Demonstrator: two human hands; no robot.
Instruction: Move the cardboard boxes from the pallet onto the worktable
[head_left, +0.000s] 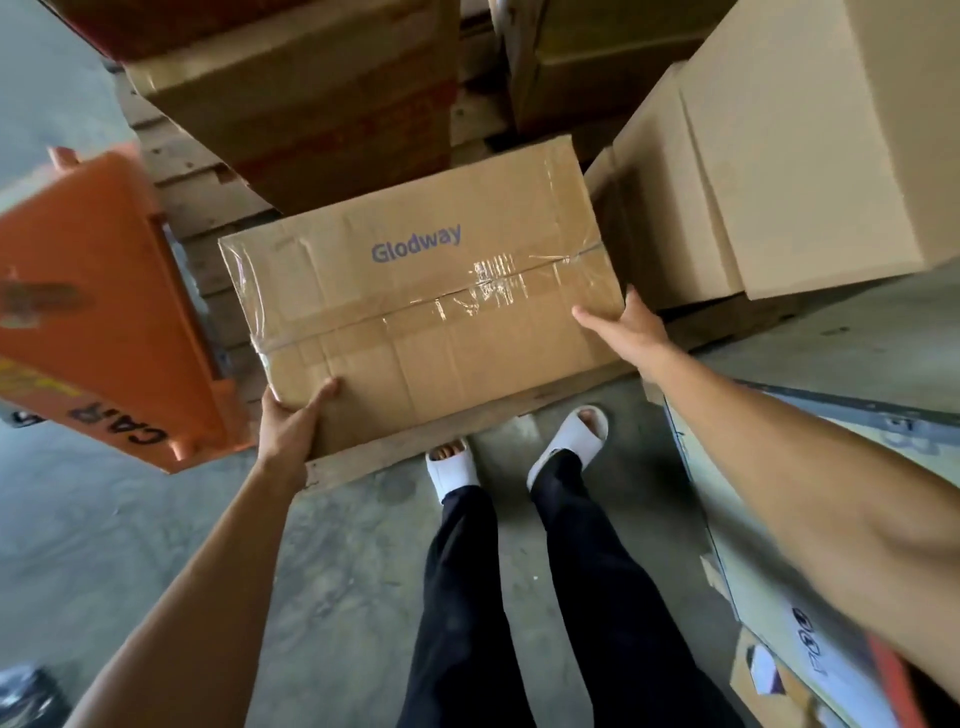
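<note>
Standing at the near edge of the pallet (467, 447), bent over a taped box (421, 312) marked "Glodway". Lying flat on the boards at the near side, long way left to right, so still on the pallet and not yet on the worktable; no worktable surely in view, though a pale flat surface (753, 519) at near right may be part of one. Left hand (291, 423) clasped round the near left corner, thumb on top and the other fingers hidden below or behind the edge. Right hand (631, 325) set against the right end near the far corner, thumb laid on the top face, fingers wrapped down the side out of sight. Gripped at opposite corners, most likely to balance a wide load and to stop twisting on the lift. Whether raised off the boards yet: cannot tell. Feet in white slides (571, 436) planted just short of the pallet edge, close in to keep the weight near the body. Hemmed by a taller stack (779, 171) on the right, more boxes (311, 104) beyond, and an orange bin (104, 312) on the left, so best drawn up and toward the body, not sideways.
</note>
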